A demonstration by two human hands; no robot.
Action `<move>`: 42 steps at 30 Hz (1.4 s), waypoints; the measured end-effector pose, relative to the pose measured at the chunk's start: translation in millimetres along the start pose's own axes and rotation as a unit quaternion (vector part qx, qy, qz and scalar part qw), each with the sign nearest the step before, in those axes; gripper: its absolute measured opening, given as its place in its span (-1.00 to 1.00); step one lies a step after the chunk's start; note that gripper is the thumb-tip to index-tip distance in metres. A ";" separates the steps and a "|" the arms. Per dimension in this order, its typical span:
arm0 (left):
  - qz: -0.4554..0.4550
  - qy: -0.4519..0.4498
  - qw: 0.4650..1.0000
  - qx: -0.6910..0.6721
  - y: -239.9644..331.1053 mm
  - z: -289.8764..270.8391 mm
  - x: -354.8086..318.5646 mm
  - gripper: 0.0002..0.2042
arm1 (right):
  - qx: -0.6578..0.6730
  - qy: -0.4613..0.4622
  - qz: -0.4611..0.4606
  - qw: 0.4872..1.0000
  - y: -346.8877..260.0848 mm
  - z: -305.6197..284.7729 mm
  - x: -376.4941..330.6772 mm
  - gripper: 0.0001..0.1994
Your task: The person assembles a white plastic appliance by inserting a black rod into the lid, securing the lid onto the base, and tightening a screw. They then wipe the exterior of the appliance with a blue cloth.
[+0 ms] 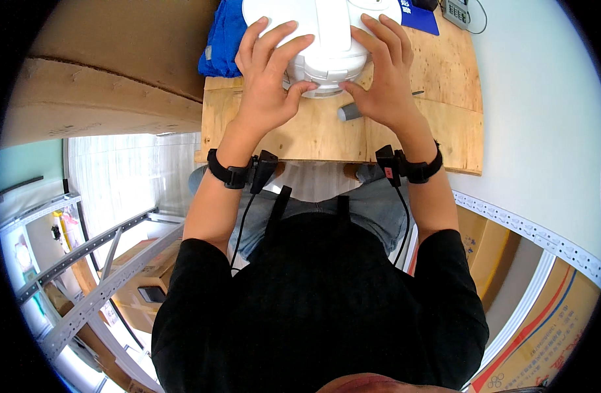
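A white rounded appliance that looks like a rice cooker (333, 33) stands at the far edge of the wooden table, its top cut off by the picture's edge. My left hand (268, 75) grips its left side, fingers spread over the lid and thumb against the front rim. On the other side my right hand (387, 72) mirrors this, fingertips on the lid and thumb at the front, beside the latch. A grey-handled screwdriver (351, 111) lies partly under my right hand, with its thin shaft showing past the wrist.
The wooden table (445, 124) bears a blue cloth bag (220, 46) at left, a blue sheet (422, 19) and a grey keypad device (456, 13) at right. A large cardboard box (110, 85) borders the left. Metal shelving (110, 288) stands lower left, near a dark phone (152, 294).
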State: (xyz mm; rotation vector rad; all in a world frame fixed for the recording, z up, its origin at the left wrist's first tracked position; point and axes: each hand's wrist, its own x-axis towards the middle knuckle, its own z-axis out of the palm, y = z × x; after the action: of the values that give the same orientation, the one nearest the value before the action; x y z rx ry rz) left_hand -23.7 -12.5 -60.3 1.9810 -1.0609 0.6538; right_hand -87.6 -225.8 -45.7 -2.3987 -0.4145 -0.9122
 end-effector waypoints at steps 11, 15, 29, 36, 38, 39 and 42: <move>0.020 -0.007 1.000 -0.004 -0.9 4.5 2.9 -0.17 | -0.009 0.018 0.008 1.000 0.6 -0.3 -1.9 -0.15; 0.034 0.007 0.999 0.040 1.1 9.8 0.3 -0.13 | -0.008 0.039 0.010 0.999 -2.0 1.0 -2.8 -0.16; 0.042 0.019 0.999 0.027 5.4 6.6 5.0 -0.16 | -0.002 0.032 0.010 0.999 -1.1 0.1 -4.2 -0.21; 0.032 0.029 0.999 0.018 4.9 7.5 1.7 -0.14 | -0.011 0.020 0.017 1.000 -5.1 0.3 -4.1 -0.19; 0.029 0.027 0.999 0.015 5.8 8.7 1.1 -0.14 | -0.013 0.024 0.015 1.000 -3.4 1.6 -4.6 -0.19; 0.029 0.026 0.999 0.015 5.8 8.8 0.8 -0.14 | -0.014 0.026 0.014 0.999 -2.8 1.5 -4.8 -0.19; 0.033 0.021 0.999 0.017 2.2 10.0 7.6 -0.14 | -0.025 0.032 0.006 0.999 0.7 2.2 -3.0 -0.18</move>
State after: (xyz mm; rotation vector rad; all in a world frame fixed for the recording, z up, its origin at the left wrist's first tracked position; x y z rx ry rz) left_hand -20.9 -24.9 -59.5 1.9593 -1.0993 0.7503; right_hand -88.3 -225.4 -49.4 -2.4061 -0.3556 -1.0026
